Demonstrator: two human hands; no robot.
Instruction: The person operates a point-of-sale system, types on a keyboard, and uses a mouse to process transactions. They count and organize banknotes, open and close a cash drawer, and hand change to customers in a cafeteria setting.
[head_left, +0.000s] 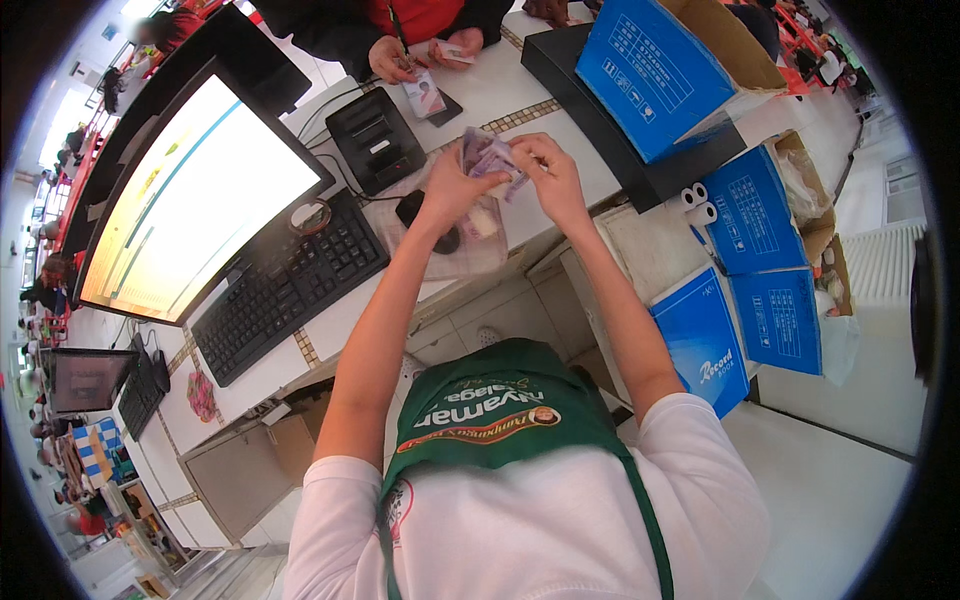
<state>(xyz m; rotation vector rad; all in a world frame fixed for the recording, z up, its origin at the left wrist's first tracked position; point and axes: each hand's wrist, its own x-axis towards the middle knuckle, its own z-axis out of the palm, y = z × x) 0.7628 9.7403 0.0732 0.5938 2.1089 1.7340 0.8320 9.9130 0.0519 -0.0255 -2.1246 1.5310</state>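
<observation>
My left hand [452, 185] and my right hand [548, 170] both grip purple banknotes [491, 157] above the white counter, fingers bent around the notes. Under them lies a translucent mat [473, 262] with a pale, indistinct item on it; a black mouse [444, 239] is partly hidden by my left hand. A black receipt printer [375, 140] stands just beyond that hand. Across the counter, another person's hands [390, 60] hold a pen and small cards [424, 96].
A monitor [190, 200] and keyboard [285, 285] are at left, beside a second small screen [88, 380]. At right sit a black cash drawer [600, 145], blue cardboard boxes [650, 80], paper rolls [702, 212] and a blue book [698, 330]. Several people appear along the far edges.
</observation>
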